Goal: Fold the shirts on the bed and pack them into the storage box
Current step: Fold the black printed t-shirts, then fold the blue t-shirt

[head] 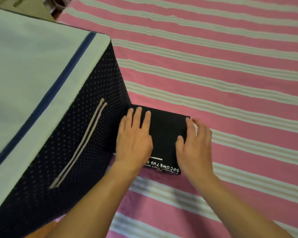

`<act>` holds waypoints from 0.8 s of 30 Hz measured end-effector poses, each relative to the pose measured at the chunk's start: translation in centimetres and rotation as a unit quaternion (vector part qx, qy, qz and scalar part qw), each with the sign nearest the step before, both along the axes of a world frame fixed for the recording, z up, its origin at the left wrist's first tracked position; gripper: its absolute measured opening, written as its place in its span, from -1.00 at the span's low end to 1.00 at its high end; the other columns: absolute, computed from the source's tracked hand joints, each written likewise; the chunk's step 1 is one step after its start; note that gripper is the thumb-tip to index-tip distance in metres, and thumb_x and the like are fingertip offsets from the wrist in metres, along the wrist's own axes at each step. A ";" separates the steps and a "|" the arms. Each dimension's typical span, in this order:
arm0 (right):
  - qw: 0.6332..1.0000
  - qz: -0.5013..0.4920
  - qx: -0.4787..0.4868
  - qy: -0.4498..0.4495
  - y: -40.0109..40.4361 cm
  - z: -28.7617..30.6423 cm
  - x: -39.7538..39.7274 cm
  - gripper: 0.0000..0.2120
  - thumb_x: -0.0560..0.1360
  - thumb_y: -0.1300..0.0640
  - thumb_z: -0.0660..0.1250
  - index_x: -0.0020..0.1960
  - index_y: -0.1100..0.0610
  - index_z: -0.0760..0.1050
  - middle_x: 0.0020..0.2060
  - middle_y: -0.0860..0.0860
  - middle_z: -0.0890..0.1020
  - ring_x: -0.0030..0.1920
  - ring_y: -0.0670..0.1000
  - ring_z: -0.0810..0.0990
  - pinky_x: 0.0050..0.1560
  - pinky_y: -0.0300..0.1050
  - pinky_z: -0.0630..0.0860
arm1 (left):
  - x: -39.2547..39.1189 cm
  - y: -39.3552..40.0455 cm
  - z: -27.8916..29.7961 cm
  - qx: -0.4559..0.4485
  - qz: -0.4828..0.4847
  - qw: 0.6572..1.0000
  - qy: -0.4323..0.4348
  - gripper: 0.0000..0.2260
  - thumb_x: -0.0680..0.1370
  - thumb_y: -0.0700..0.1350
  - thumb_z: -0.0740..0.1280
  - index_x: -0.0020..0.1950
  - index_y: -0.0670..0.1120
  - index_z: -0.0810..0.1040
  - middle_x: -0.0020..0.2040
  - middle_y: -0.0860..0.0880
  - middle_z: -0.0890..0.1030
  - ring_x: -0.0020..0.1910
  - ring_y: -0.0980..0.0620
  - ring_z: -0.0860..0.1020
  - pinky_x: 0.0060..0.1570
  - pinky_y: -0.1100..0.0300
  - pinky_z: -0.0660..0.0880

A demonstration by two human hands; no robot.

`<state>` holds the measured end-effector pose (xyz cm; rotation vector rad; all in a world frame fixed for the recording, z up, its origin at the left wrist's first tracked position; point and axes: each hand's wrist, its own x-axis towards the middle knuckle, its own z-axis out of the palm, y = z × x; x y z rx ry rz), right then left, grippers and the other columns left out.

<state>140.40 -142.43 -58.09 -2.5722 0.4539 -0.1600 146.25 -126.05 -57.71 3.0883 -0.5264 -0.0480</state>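
A black shirt [165, 134] with white lettering lies folded into a small rectangle on the bed, right beside the storage box [86, 126]. My left hand [134, 138] lies flat on the shirt's left part, fingers straight. My right hand [194, 143] is at the shirt's right edge, thumb on top and fingers curled over the side. The box is dark blue with small dots, has a striped fabric handle [79, 143] on its side, and its pale lid [33, 66] with a blue zipper band looks shut.
The bed is covered by a pink sheet with white and beige stripes [222, 66], stretching right and far. A cardboard box [24, 7] shows at the top left, behind the storage box. An orange cloth [41, 229] peeks out at the bottom left.
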 end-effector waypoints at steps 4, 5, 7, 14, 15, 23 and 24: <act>0.985 0.134 -0.095 0.046 1.2 -3.2 2.7 -0.42 0.65 -0.04 0.09 0.61 0.16 0.13 0.58 0.15 0.19 0.59 0.22 0.06 0.57 0.20 0.07 | 3.7 0.9 -4.1 0.007 -0.052 0.997 0.058 -0.47 0.70 0.15 -0.04 0.66 0.06 0.06 0.65 -0.13 0.09 0.64 -0.17 -0.01 0.58 -0.15 0.04; 0.982 0.137 -0.095 0.088 1.1 -4.6 3.0 -0.39 0.67 -0.12 0.04 0.63 0.12 0.05 0.61 0.12 0.11 0.61 0.19 -0.02 0.58 0.20 0.03 | 4.2 1.4 -5.4 0.006 -0.055 0.995 0.077 -0.46 0.69 0.18 -0.09 0.66 0.08 0.00 0.66 -0.12 0.04 0.64 -0.14 -0.06 0.59 -0.13 0.01; 0.979 0.129 -0.086 0.129 0.7 -7.5 2.8 -0.35 0.67 -0.21 -0.04 0.65 0.06 -0.05 0.63 0.07 0.01 0.62 0.13 -0.12 0.59 0.18 -0.01 | 4.8 1.8 -7.4 -0.018 -0.070 0.993 0.091 -0.46 0.68 0.20 -0.12 0.66 0.11 -0.04 0.67 -0.10 0.01 0.64 -0.11 -0.09 0.60 -0.10 -0.01; 0.970 0.148 -0.078 0.175 0.2 -8.4 3.3 -0.33 0.65 -0.25 -0.08 0.65 0.02 -0.16 0.64 0.06 -0.11 0.62 0.15 -0.19 0.59 0.20 -0.09 | 4.2 0.8 -8.1 0.043 -0.056 0.995 0.070 -0.46 0.71 0.15 -0.12 0.67 0.07 -0.13 0.67 -0.13 -0.08 0.64 -0.14 -0.14 0.60 -0.11 -0.05; 0.961 0.168 -0.077 0.206 -0.1 -7.5 2.8 -0.32 0.66 -0.25 -0.09 0.64 0.02 -0.22 0.63 0.06 -0.19 0.61 0.14 -0.25 0.59 0.20 -0.13 | 3.7 0.2 -7.1 0.075 -0.039 0.993 0.081 -0.46 0.71 0.14 -0.14 0.67 0.05 -0.17 0.67 -0.14 -0.12 0.64 -0.15 -0.17 0.60 -0.12 -0.08; 0.922 0.144 0.031 0.358 -12.2 5.7 -11.7 -0.41 0.66 -0.05 0.13 0.63 0.03 0.06 0.60 0.12 0.11 0.57 0.17 0.09 0.56 0.07 0.09 | -7.9 -11.6 6.5 0.125 -0.060 0.943 0.303 -0.47 0.62 -0.08 0.15 0.61 -0.05 0.20 0.60 -0.17 0.21 0.58 -0.21 0.16 0.53 -0.09 0.16; 0.921 0.106 0.058 0.370 -15.1 7.4 -14.3 -0.44 0.65 -0.01 0.14 0.61 0.03 0.12 0.59 0.10 0.16 0.55 0.16 0.14 0.54 0.07 0.16 | -10.1 -13.5 8.0 0.099 -0.075 0.936 0.329 -0.54 0.62 -0.12 0.15 0.54 -0.04 0.33 0.52 -0.14 0.36 0.50 -0.17 0.32 0.45 -0.06 0.30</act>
